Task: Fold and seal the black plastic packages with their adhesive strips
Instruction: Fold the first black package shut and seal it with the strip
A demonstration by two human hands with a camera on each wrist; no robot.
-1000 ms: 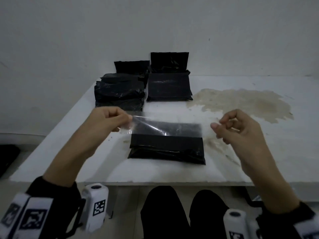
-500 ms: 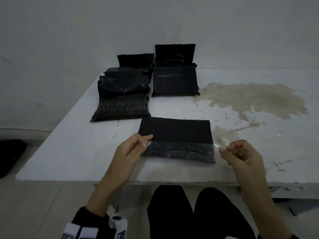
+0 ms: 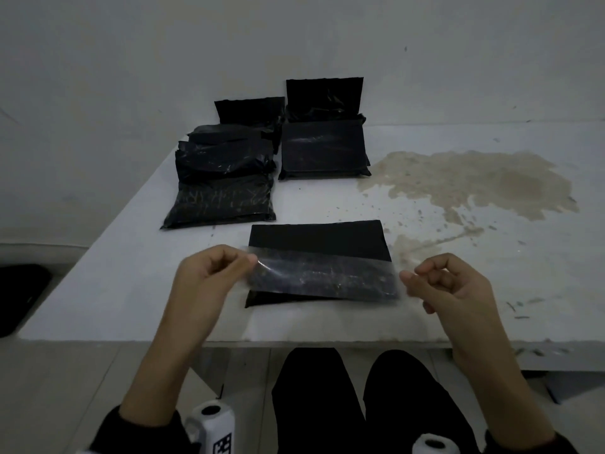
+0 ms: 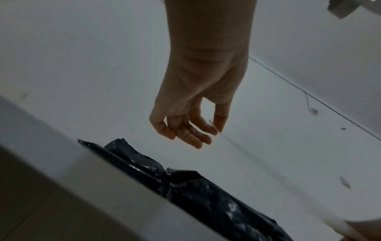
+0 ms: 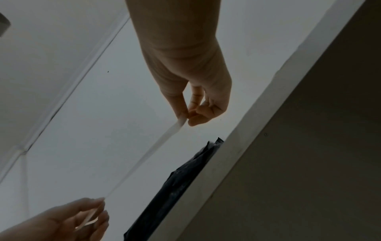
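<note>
both hands pinch the clear liner strip taut, left hand and right hand one per end. open package lies on desk just beyond them. drop liner clear, fold flap squarely, press centre outward.

**A tally of ones and twos**

One black package lies alone on the one tabletop. Behind it are two piles of black packages. The left pile shows at least three, and the right pile is too tightly stacked to count. Two hands, the left hand and the right hand, pinch one clear strip. One large brown stain marks the surface.
</note>
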